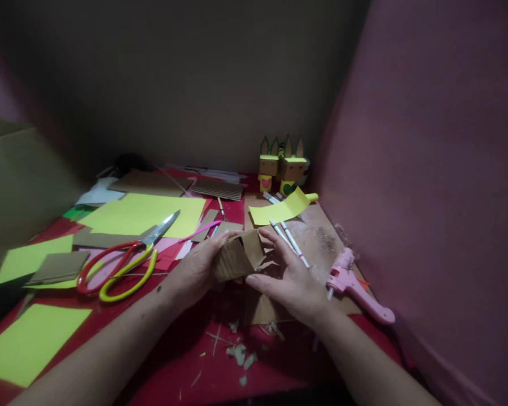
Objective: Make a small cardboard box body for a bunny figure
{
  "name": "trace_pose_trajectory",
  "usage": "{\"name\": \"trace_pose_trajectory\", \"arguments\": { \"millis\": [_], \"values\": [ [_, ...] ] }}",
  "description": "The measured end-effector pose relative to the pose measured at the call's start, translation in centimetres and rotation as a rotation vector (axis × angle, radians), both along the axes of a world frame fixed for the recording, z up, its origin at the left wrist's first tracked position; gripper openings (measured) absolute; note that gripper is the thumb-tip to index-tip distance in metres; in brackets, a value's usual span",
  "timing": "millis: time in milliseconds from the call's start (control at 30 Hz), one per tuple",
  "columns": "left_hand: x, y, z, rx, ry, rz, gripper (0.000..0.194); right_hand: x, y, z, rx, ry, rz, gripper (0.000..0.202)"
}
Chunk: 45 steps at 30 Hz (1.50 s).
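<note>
A small brown cardboard box (236,258) is held tilted above the table, with an opening and a flap on its right side. My left hand (197,265) grips its left side, the fingers partly hidden behind it. On the right, my right hand (294,279) curves around the box, thumb at the lower corner and fingertips at the upper edge. Left of the hands lie scissors (141,248) with one red and one yellow handle. A pink glue gun (355,287) rests to the right, and white pens (294,242) lie just beyond my right hand.
Two cardboard figures (293,169) with pointed ears stand at the back. A curled yellow strip (281,210) lies on a cardboard sheet (330,237). Yellow paper (139,211) and cardboard pieces cover the left. Scraps (241,354) litter the red tabletop (288,361). A pink wall (440,186) bounds the right.
</note>
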State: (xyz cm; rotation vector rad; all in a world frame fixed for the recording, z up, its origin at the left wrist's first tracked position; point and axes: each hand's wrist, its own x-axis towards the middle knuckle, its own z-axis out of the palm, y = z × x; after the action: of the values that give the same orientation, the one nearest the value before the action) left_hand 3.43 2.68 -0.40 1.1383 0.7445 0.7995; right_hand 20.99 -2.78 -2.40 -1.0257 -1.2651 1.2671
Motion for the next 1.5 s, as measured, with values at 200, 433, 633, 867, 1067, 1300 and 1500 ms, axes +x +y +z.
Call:
{"name": "trace_pose_trajectory", "arguments": {
  "millis": [200,433,633,867,1067,1300,1500],
  "values": [
    [-0.3,0.0,-0.9,0.117,0.163,0.018,0.044,-0.6,-0.5,0.1,0.052,-0.024,-0.037,0.072],
    [-0.1,-0.8,-0.4,0.349,0.385,0.077,0.062,-0.6,-0.7,0.0,0.136,0.044,-0.022,0.067],
    [0.3,-1.2,-0.5,0.438,0.442,0.108,0.059,-0.4,-0.9,0.6,0.105,-0.043,-0.105,0.034],
    [0.2,-1.3,-0.5,0.451,0.461,0.114,0.064,-0.7,-0.6,0.9,0.055,0.096,-0.125,0.025],
    [-0.6,-0.6,-0.9,0.301,0.445,0.058,0.063,-0.6,-0.1,0.1,-0.039,0.256,-0.119,0.026],
    [-1.1,-0.3,-0.3,0.325,0.434,-0.029,0.062,-0.4,0.2,-0.6,-0.063,0.373,-0.096,0.027],
    [-0.2,-0.9,0.6,0.473,0.414,-0.045,0.051,-0.6,0.2,-0.2,-0.085,0.432,-0.082,0.027]
  ]
}}
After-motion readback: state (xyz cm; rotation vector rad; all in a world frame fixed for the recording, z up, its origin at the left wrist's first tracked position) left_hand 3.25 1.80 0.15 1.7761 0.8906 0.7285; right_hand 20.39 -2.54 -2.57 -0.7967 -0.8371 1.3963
